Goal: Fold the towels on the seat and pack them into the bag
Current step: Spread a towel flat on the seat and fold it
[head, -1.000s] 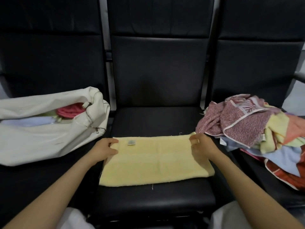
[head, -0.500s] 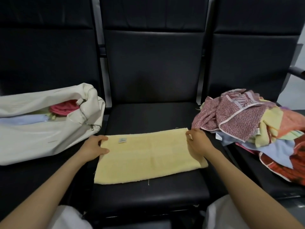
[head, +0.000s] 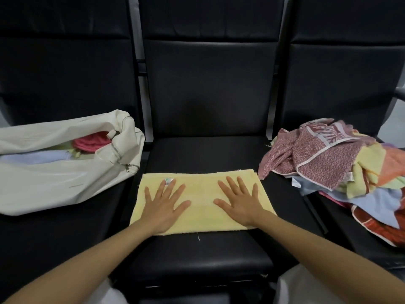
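A pale yellow towel (head: 200, 187), folded into a long strip, lies flat on the middle black seat (head: 201, 150). My left hand (head: 164, 202) presses palm-down on its left half, fingers spread, with one fingertip by a small label. My right hand (head: 241, 200) presses flat on the right half in the same way. A white bag (head: 54, 172) lies on the left seat, its mouth open toward the middle, with pink and light blue cloth inside. A heap of unfolded towels (head: 333, 163) in maroon, yellow, orange and blue sits on the right seat.
Three black padded seats stand side by side with tall backrests behind. A dark armrest (head: 400, 93) juts out at the far right. Bare seat cushion shows in front of and behind the yellow towel. My white-clad knees are at the bottom edge.
Both hands let go of the towel's short ends and moved inward, now lying flat with spread fingers on top of it. The towel itself stays in place.
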The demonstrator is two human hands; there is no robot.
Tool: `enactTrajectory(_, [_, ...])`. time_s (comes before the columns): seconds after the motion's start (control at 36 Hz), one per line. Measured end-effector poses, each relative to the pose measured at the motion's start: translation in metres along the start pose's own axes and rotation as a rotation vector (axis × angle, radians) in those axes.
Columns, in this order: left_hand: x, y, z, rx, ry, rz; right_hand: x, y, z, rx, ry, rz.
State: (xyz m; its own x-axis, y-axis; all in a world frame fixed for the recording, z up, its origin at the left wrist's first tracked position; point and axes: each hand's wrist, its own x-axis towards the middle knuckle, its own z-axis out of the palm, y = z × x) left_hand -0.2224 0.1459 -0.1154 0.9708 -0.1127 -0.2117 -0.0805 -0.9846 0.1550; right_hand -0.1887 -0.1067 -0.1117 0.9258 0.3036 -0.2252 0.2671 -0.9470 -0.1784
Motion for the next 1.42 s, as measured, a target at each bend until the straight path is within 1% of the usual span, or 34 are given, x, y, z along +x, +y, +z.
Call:
enactTrajectory(0.28, [0.017, -0.008, -0.01, -0.05, 0.005, 0.031, 0.016, -0.003, -0.005, 0.023, 0.044, 0.016])
enactTrajectory(0.33, [0.015, -0.01, -0.014, -0.142, 0.001, 0.045, 0.016, -0.002, -0.006, 0.034, 0.036, 0.011])
enactTrajectory(0.36, [0.014, -0.012, -0.016, -0.25, 0.027, 0.039, 0.016, -0.002, -0.006, 0.036, 0.027, 0.011])
enactTrajectory(0.39, [0.013, -0.014, -0.019, -0.385, 0.094, 0.011, 0.016, -0.002, -0.007, 0.035, 0.018, 0.01])
enactTrajectory(0.42, [0.012, -0.019, -0.022, -0.512, 0.191, -0.042, 0.017, -0.003, -0.008, 0.031, 0.009, 0.008])
enactTrajectory(0.44, [0.013, -0.027, -0.024, -0.583, 0.297, -0.103, 0.017, -0.004, -0.009, 0.029, 0.001, 0.004])
enactTrajectory(0.47, [0.014, -0.034, -0.026, -0.589, 0.372, -0.163, 0.018, -0.004, -0.011, 0.031, -0.008, 0.001])
enactTrajectory(0.5, [0.015, -0.042, -0.028, -0.56, 0.404, -0.217, 0.019, -0.004, -0.012, 0.033, -0.019, 0.001])
enactTrajectory(0.53, [0.016, -0.05, -0.03, -0.522, 0.398, -0.275, 0.019, -0.004, -0.014, 0.037, -0.03, 0.001])
enactTrajectory(0.58, [0.02, -0.062, -0.031, -0.463, 0.337, -0.406, 0.02, -0.004, -0.017, 0.042, -0.044, 0.0])
enactTrajectory(0.64, [0.025, -0.07, -0.03, -0.431, 0.279, -0.487, 0.019, -0.004, -0.02, 0.042, -0.049, -0.007])
enactTrajectory(0.78, [0.034, -0.078, -0.031, -0.291, 0.116, -0.556, 0.016, -0.007, -0.027, 0.037, -0.087, -0.016])
enactTrajectory(0.86, [0.034, -0.076, -0.035, -0.304, 0.068, -0.578, 0.015, -0.009, -0.03, 0.036, -0.098, -0.02])
enactTrajectory(0.92, [0.028, -0.07, -0.039, -0.374, 0.133, -0.551, 0.014, -0.01, -0.032, 0.035, -0.102, -0.02])
enactTrajectory(1.03, [0.014, -0.054, -0.053, -0.559, 0.262, -0.434, 0.011, -0.014, -0.037, 0.006, -0.105, -0.042])
enactTrajectory(1.08, [0.01, -0.049, -0.064, -0.615, 0.304, -0.356, 0.009, -0.016, -0.037, -0.024, -0.102, -0.07])
enactTrajectory(1.14, [0.007, -0.041, -0.078, -0.608, 0.33, -0.25, 0.01, -0.018, -0.034, -0.06, -0.096, -0.073])
enactTrajectory(1.22, [0.004, -0.019, -0.106, -0.549, 0.306, -0.112, 0.012, -0.026, -0.027, -0.079, -0.098, -0.06])
enactTrajectory(1.31, [0.011, 0.017, -0.126, -0.487, 0.263, -0.02, 0.013, -0.033, -0.032, -0.038, -0.111, -0.078])
enactTrajectory(1.36, [0.016, 0.047, -0.132, -0.428, 0.244, 0.022, 0.016, -0.028, -0.043, 0.081, -0.098, -0.06])
enactTrajectory(1.42, [0.023, 0.077, -0.132, -0.391, 0.195, 0.044, 0.018, -0.014, -0.055, 0.239, -0.045, 0.009])
